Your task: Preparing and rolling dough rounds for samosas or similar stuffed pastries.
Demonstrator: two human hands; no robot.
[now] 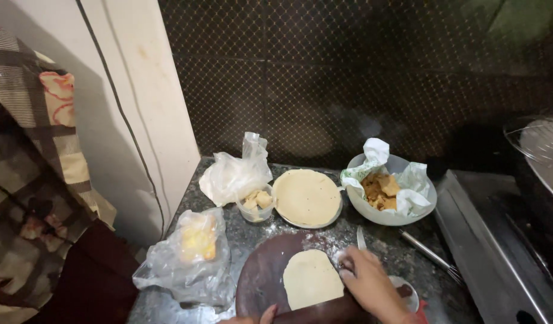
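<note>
A thin, pale, smooth round of rolled dough is laid flat on a dark, round wooden rolling board, which is dusted with flour and set on a speckled dark stone counter. The right hand is rested at the right edge of the dough, fingers curled loosely together; whether anything is gripped cannot be told. Only a thumb and fingertip of the left hand are seen at the bottom edge, pressed to what appears to be a dark rolling pin; its grasp cannot be judged.

Behind the board, a stack of flat rolled rounds is held on a shallow steel plate. Just left of it, pale cubes are kept in a small clear plastic tub, beside a crumpled white plastic bag. Something yellow and lumpy is wrapped in a wrinkled clear plastic bag at the left. To the right, brownish fried pieces are held in a grey bowl lined with crinkled plastic. Metal tongs lie near a steel stove.
</note>
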